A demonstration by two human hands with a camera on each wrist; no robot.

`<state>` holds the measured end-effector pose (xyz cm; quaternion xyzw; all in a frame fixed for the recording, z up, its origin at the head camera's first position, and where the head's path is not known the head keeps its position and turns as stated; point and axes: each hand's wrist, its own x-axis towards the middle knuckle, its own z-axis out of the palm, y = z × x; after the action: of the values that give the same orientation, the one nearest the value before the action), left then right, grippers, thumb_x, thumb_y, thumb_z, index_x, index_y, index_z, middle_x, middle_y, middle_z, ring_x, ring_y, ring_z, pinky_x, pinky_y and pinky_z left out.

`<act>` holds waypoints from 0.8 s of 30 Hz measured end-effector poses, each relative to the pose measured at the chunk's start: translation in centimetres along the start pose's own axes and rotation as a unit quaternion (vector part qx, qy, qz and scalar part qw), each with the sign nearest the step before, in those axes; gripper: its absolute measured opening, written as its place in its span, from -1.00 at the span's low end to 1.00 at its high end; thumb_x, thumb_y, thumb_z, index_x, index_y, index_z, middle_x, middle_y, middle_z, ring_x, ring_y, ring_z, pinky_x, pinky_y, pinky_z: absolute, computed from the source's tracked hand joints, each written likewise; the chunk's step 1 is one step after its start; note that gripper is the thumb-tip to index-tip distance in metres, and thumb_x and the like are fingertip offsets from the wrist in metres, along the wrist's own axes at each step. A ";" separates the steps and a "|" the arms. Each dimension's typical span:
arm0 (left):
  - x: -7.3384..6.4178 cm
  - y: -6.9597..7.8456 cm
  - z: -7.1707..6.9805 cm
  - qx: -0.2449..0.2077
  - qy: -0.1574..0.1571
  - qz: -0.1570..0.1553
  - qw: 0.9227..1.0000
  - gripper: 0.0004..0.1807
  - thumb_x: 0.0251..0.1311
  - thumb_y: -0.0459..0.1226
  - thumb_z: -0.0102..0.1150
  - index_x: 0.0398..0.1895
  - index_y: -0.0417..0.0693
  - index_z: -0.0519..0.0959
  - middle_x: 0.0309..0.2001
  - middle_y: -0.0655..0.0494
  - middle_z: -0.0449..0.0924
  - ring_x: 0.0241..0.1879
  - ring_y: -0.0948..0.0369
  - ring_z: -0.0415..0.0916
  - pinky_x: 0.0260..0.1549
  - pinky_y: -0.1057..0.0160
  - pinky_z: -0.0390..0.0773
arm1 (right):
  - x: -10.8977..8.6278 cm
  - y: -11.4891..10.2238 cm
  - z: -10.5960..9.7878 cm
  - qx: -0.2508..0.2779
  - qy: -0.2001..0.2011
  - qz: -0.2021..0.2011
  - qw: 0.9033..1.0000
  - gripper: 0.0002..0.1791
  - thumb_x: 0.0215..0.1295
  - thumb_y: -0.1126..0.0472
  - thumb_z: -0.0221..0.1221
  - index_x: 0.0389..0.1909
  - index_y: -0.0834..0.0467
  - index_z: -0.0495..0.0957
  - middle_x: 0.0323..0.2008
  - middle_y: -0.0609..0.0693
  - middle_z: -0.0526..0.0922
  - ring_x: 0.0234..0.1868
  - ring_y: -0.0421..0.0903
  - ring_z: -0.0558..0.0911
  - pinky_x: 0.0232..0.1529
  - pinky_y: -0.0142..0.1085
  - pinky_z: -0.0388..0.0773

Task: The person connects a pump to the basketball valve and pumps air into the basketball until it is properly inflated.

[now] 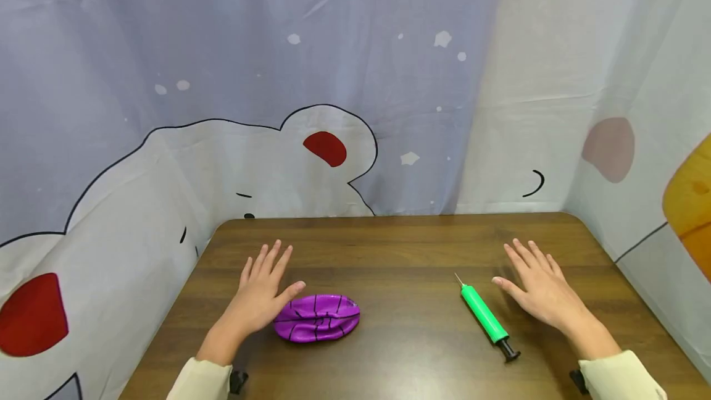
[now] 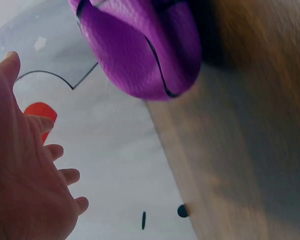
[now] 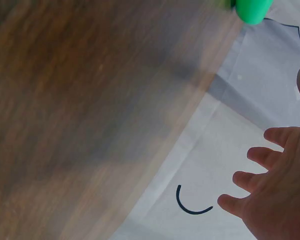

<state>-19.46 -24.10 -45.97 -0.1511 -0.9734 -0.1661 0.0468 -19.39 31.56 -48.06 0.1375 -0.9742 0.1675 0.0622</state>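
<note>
The wooden counter spans the lower part of the head view. At lower left the left grip is wide, fingers spread; at lower right the right grip is equally wide. A crumpled purple ball lies below centre, just right of the left grip — apart in the left wrist view. A slim green pump lies slantwise, lower right — left of the right grip, apart.

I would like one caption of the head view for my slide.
Left hand and right hand flank a deflated purple ball and a green pump on a wooden table.
</note>
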 end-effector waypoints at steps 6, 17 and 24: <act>-0.4 1.2 0.1 -0.003 -0.005 0.021 1.000 -0.12 0.43 0.24 -0.08 0.64 0.07 -0.04 0.64 -0.06 -0.22 0.60 -0.14 -0.34 0.47 -0.35 -0.35 | -0.6 -0.9 0.3 0.006 0.004 -0.007 1.000 -0.09 0.48 -0.27 0.02 0.58 0.25 0.03 0.55 0.34 0.04 0.57 0.34 -0.10 0.49 0.34 -0.28; -1.0 3.0 0.9 -0.009 -0.007 0.049 0.999 -0.09 0.38 0.21 0.05 0.64 0.06 -0.02 0.63 -0.03 -0.16 0.60 -0.13 -0.28 0.47 -0.36 -0.31 | -1.7 -2.0 0.6 0.011 0.000 -0.017 1.000 -0.09 0.45 -0.27 0.08 0.57 0.23 0.08 0.52 0.34 0.13 0.52 0.38 0.06 0.44 0.35 -0.04; -1.4 3.8 1.5 -0.006 -0.016 0.060 0.998 -0.06 0.33 0.21 0.12 0.63 0.05 0.02 0.63 -0.01 -0.14 0.60 -0.11 -0.25 0.47 -0.34 -0.23 | -2.6 -2.5 1.0 0.012 -0.007 -0.014 1.000 -0.09 0.43 -0.28 0.10 0.55 0.24 0.13 0.49 0.35 0.19 0.45 0.43 0.18 0.33 0.38 0.13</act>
<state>-17.02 -20.58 -46.41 -0.2119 -0.9622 -0.1662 0.0403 -16.30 29.61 -48.70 0.1529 -0.9705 0.1777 0.0559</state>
